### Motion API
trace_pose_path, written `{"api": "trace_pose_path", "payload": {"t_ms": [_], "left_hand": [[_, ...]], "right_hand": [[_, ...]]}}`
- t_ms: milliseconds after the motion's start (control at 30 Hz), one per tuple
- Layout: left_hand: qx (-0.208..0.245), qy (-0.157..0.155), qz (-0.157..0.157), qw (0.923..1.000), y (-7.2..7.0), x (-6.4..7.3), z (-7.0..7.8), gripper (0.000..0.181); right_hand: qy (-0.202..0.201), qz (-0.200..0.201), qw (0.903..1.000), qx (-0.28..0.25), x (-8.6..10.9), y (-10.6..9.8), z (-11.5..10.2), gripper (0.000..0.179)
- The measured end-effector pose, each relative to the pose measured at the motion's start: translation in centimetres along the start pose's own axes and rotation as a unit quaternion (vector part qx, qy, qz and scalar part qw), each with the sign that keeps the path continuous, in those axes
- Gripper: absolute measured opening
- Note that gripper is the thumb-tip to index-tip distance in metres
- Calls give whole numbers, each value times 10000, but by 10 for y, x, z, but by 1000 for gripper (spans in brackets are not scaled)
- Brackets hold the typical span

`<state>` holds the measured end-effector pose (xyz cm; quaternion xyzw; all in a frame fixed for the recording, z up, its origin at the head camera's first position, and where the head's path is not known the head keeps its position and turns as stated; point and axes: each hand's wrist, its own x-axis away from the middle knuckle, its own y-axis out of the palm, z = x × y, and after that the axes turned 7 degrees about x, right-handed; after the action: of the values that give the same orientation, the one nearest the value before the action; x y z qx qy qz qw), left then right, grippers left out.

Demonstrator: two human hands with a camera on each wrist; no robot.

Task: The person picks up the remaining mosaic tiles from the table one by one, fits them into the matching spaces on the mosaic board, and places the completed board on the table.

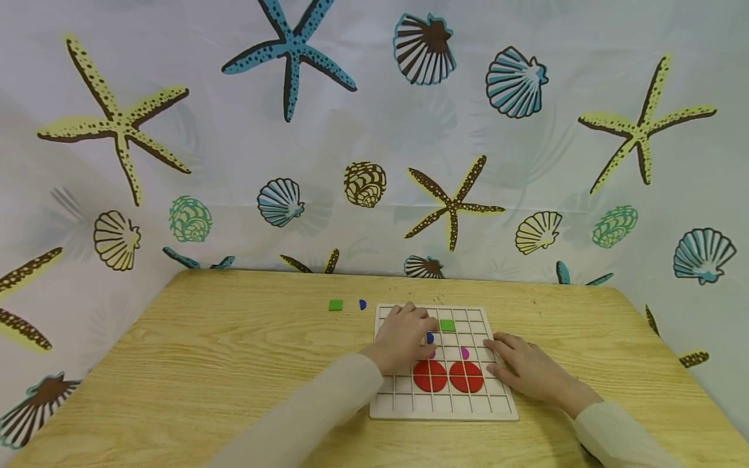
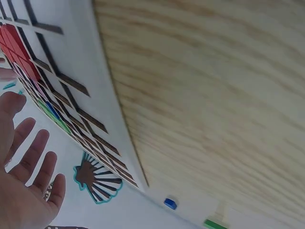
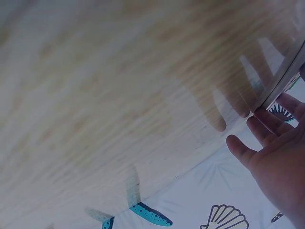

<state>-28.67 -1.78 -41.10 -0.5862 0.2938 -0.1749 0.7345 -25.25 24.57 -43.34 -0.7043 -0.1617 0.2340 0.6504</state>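
A white square board (image 1: 391, 404) with a dark grid lies on the table. My left hand (image 1: 402, 335) hovers over its upper left part, fingers spread and bent a little, holding nothing visible. Beside those fingers a blue piece (image 1: 430, 338) and a magenta piece (image 1: 432, 355) show in part, the rest hidden. On the board there are also a green square (image 1: 447, 325), a magenta half-round piece (image 1: 465, 353) and two red circles, the left one (image 1: 422, 369) and the right one (image 1: 458, 369). My right hand (image 1: 529, 369) touches the board's right edge with loosely stretched fingertips.
Left of the board's far corner lie a loose green square (image 1: 335, 305) and a small blue half-round piece (image 1: 363, 304). The wooden table (image 1: 205, 364) runs back to a white cloth (image 1: 363, 123) printed with starfish and shells, which also hangs at both sides.
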Motion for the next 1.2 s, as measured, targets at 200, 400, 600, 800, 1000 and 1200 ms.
{"api": "trace_pose_path", "payload": {"t_ms": [200,400,600,800,1000,1200], "left_hand": [[-34,-245,240,9994,0,4,-17,23],[43,-698,343,9970,-1,10,-37,24],[30,-1102,485,9927,-3,15,-54,22],[174,-1385,760,9873,-6,21,-70,23],[60,-1717,839,9816,-8,24,-82,26],[-75,-2030,623,9772,-7,24,-92,29]], "right_hand": [[-13,15,10000,7,0,-1,-1,47],[19,-15,10000,-12,0,-1,-1,47],[28,-21,10000,-20,0,-1,0,48],[-13,40,10000,9,0,-1,1,48],[-45,71,10000,-12,1,-3,0,47],[-74,59,10000,-10,0,-3,1,47]]}}
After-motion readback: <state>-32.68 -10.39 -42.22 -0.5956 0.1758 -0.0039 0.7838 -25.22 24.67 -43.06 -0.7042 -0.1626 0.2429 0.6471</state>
